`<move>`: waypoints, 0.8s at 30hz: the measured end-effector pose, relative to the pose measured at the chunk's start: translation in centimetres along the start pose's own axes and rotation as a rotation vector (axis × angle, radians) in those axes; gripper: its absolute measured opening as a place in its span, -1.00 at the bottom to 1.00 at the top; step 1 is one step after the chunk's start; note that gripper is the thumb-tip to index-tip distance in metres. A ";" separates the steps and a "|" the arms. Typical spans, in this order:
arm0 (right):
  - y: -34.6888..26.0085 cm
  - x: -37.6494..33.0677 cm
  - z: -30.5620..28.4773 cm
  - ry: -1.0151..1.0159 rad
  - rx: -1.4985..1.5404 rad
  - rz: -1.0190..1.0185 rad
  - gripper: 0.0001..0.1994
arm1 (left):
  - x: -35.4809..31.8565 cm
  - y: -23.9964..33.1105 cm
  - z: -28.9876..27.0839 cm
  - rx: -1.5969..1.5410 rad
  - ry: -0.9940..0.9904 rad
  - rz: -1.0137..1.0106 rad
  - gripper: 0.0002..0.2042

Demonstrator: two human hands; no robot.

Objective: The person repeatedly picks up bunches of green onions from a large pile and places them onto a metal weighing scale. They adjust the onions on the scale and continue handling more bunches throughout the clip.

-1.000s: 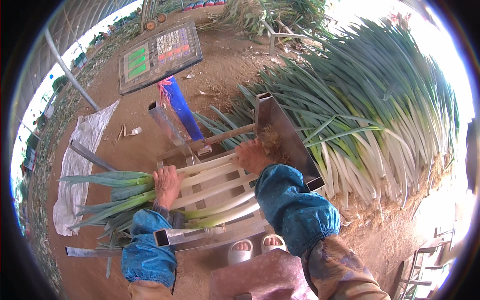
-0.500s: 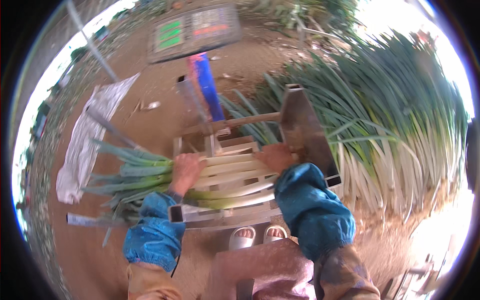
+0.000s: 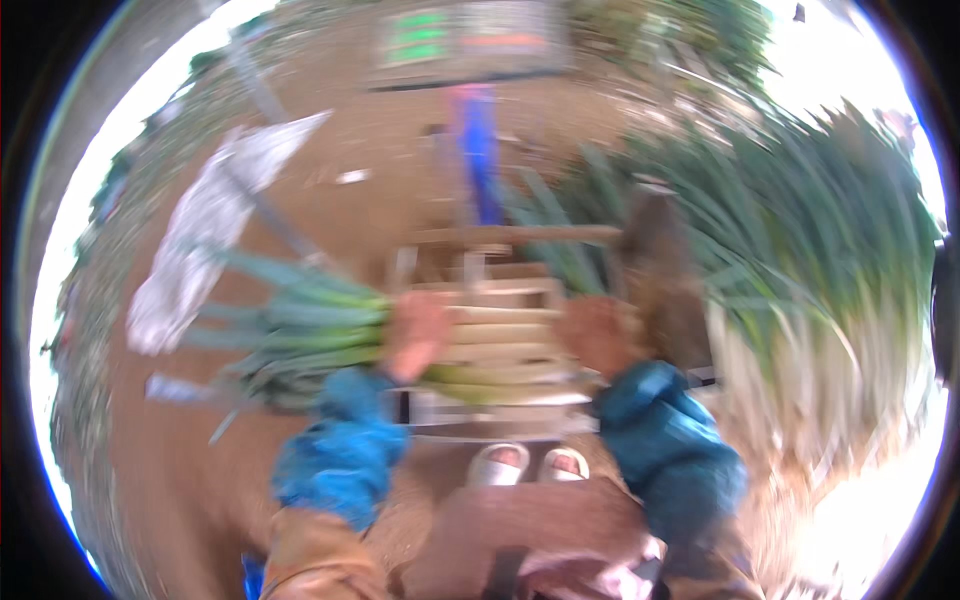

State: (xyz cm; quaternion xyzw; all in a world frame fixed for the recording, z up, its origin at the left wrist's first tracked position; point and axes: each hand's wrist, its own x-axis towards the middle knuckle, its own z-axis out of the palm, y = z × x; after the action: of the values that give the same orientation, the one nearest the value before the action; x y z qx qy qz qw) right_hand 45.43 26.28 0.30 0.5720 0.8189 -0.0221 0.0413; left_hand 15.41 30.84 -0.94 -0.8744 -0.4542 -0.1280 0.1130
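Observation:
A layer of long green onions point(image 3: 500, 333) lies crosswise on a slatted metal rack point(image 3: 500, 415). Their green leaves point(image 3: 300, 335) hang out to the left and the white ends point right. My left hand point(image 3: 415, 333) is closed over the stalks where green turns to white. Over the white ends, my right hand point(image 3: 597, 335) is also closed on the green onions, beside an upright metal plate point(image 3: 665, 275). Motion smears the fingers of both hands, so their exact hold is blurred.
A large pile of green onions point(image 3: 810, 270) stands to the right. Beyond the rack is a scale display point(image 3: 468, 42) on a blue post point(image 3: 480, 155). A white sack point(image 3: 210, 235) lies on the dirt floor at the left. My feet in white sandals point(image 3: 497, 465) are just below the rack.
The whole view has shifted, so the rack, scale display and pile appear farther right, with more blur. Both hands stay at about the same places on the green onions.

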 end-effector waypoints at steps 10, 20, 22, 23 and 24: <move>-2.3 -14.5 -9.4 0.691 0.630 0.012 -0.49 | 0.5 -1.6 1.3 -0.013 -0.298 -0.163 -0.68; 6.1 -29.8 3.6 0.310 0.869 1.175 -0.73 | 0.6 -2.2 1.2 -0.089 -0.316 -0.135 -0.65; 7.2 -28.7 7.3 0.334 0.739 0.913 -0.66 | 0.5 -2.2 1.2 -0.060 -0.293 -0.089 -0.67; 8.2 -27.8 8.6 0.285 0.700 0.844 -0.63 | 0.5 -2.2 1.2 -0.055 -0.290 -0.089 -0.68; 9.2 -26.4 9.8 0.288 0.640 0.845 -0.61 | 0.5 -2.2 1.1 -0.075 -0.272 -0.069 -0.69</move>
State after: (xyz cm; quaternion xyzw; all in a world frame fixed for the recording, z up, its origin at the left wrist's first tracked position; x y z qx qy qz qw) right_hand 63.51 3.97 -6.87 0.8323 0.4678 -0.1730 -0.2418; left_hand 14.06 32.80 -1.68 -0.8713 -0.4898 -0.0289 0.0134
